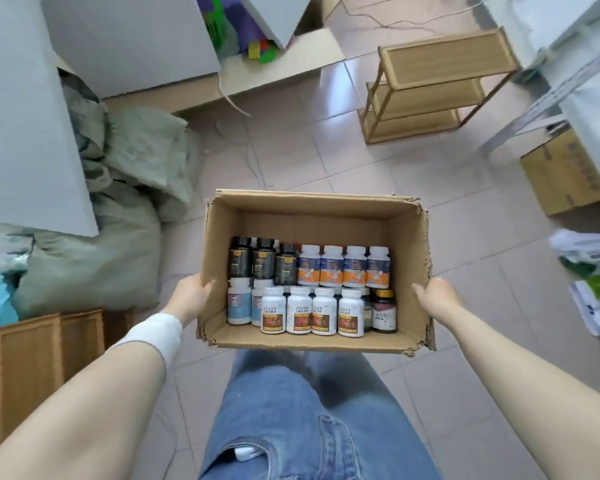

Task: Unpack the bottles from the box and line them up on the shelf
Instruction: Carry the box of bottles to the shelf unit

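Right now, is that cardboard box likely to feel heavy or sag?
Probably heavy: the cardboard box holds many bottles, and the left hand and right hand both hold its sides. Its torn rim hints the walls may flex.

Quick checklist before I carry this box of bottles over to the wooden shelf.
1. Left hand grip on the box: ok, thumb hooked over the left wall.
2. Right hand grip: ok, it holds the right wall.
3. Bottles upright: ok, standing in rows.
4. Shelf ready: ok, no bottles on the tiers that show.
5. Floor path: not ok, a loose cord lies on the tiles ahead.
6. Box bottom sound: cannot tell, hidden.
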Demonstrator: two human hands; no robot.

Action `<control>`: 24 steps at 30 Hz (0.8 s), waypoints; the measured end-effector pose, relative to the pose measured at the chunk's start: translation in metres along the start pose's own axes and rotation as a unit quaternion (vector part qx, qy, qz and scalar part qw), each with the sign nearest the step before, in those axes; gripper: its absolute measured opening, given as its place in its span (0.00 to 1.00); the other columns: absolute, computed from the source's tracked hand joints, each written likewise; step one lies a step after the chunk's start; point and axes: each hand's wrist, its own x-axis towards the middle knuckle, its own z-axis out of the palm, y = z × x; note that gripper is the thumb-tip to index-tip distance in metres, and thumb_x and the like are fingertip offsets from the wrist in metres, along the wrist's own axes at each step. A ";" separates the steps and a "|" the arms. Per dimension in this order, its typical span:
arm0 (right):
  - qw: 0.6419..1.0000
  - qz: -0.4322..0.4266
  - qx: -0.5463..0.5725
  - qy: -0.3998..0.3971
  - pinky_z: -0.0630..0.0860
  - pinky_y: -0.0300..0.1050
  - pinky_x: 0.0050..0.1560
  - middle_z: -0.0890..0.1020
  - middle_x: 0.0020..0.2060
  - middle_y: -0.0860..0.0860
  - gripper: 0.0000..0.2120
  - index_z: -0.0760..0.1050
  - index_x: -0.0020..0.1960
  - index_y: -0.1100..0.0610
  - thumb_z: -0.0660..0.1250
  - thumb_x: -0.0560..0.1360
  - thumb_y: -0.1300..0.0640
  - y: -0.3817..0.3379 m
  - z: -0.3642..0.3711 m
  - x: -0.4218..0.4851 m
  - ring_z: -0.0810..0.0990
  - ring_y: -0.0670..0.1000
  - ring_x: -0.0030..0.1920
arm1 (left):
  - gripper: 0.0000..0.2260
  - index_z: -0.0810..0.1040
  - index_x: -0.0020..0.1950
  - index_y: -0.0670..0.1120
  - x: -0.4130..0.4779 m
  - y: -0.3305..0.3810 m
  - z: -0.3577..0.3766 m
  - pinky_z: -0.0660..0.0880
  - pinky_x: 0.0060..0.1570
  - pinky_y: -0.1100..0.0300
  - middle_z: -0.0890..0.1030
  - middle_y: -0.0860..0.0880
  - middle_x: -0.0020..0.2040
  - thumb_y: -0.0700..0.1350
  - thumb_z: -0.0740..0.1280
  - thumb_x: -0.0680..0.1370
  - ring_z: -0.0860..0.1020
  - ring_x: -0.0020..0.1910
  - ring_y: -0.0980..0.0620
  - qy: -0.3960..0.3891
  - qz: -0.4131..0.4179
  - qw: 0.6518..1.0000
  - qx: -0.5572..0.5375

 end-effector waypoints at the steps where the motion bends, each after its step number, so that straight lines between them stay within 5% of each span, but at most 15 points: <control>1: 1.000 0.015 0.007 0.004 0.73 0.50 0.50 0.80 0.52 0.63 0.18 0.74 0.50 0.64 0.57 0.79 0.49 0.013 -0.012 0.010 0.78 0.63 0.54 | 0.15 0.75 0.62 0.36 0.005 0.024 0.009 0.70 0.56 0.53 0.78 0.36 0.58 0.44 0.58 0.81 0.76 0.55 0.40 -0.004 0.012 1.000 0.013; 6: 0.997 0.058 0.048 0.015 0.72 0.50 0.55 0.78 0.56 0.64 0.20 0.74 0.57 0.66 0.56 0.80 0.49 0.063 -0.071 0.066 0.75 0.63 0.58 | 0.13 0.75 0.56 0.37 0.035 0.141 0.045 0.69 0.47 0.56 0.77 0.40 0.50 0.44 0.56 0.81 0.73 0.46 0.44 -0.026 0.066 0.994 0.080; 14: 0.989 0.113 0.091 0.025 0.67 0.47 0.46 0.77 0.45 0.62 0.18 0.69 0.41 0.63 0.55 0.80 0.49 0.098 -0.168 0.162 0.75 0.62 0.50 | 0.13 0.76 0.54 0.37 0.105 0.317 0.080 0.70 0.48 0.56 0.78 0.38 0.52 0.43 0.56 0.81 0.74 0.46 0.43 -0.055 0.130 0.982 0.129; 20: 0.979 0.157 0.123 0.033 0.72 0.51 0.52 0.74 0.42 0.61 0.20 0.68 0.37 0.63 0.56 0.80 0.49 0.099 -0.244 0.232 0.77 0.64 0.53 | 0.12 0.76 0.53 0.40 0.145 0.438 0.090 0.72 0.50 0.54 0.78 0.41 0.49 0.44 0.55 0.81 0.75 0.46 0.43 -0.061 0.144 0.975 0.157; 24: 0.980 0.154 0.119 0.035 0.73 0.50 0.49 0.75 0.40 0.61 0.22 0.66 0.33 0.62 0.56 0.80 0.49 0.102 -0.290 0.283 0.76 0.61 0.46 | 0.13 0.77 0.56 0.40 0.170 0.504 0.096 0.72 0.51 0.55 0.79 0.40 0.54 0.43 0.55 0.80 0.74 0.47 0.44 -0.057 0.139 0.975 0.163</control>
